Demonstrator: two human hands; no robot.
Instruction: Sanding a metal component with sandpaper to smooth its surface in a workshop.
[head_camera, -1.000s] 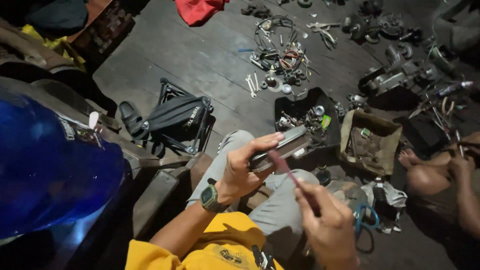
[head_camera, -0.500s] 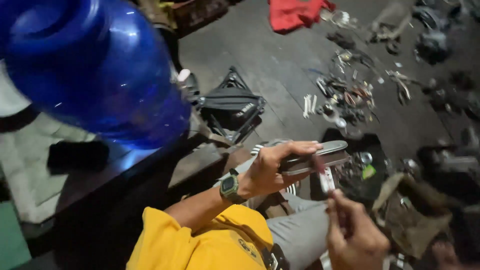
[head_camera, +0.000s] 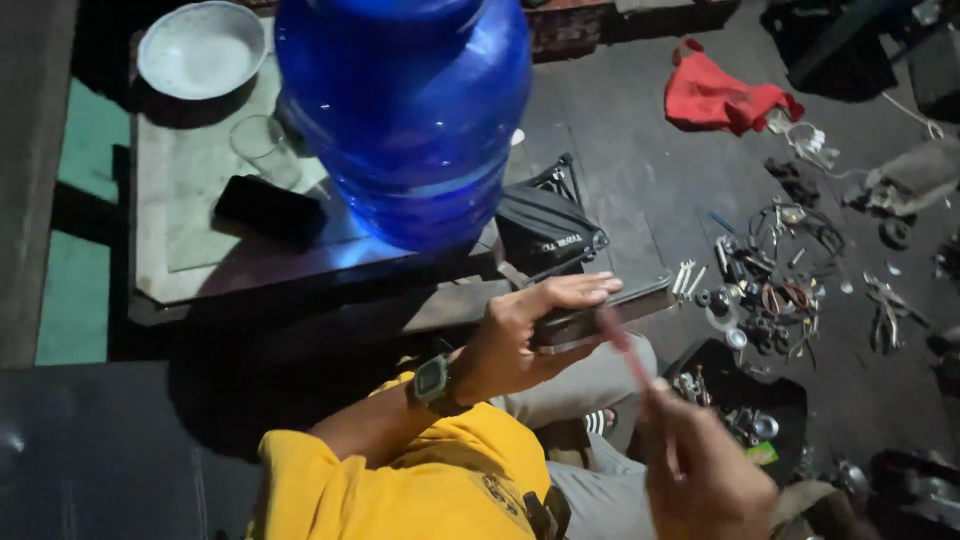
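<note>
While a big blue water jug (head_camera: 405, 110) stands on the low table (head_camera: 160, 270) at the upper left, the left hand (head_camera: 530, 335) wraps its fingers around a flat dark metal piece (head_camera: 610, 312) over the lap; the right hand (head_camera: 705, 475) pinches a thin reddish stick (head_camera: 625, 350) against it.

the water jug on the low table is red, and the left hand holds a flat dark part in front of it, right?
Not quite: the water jug is blue, as the head view shows. It does stand on the low table, and the left hand does hold a flat dark part.
</note>
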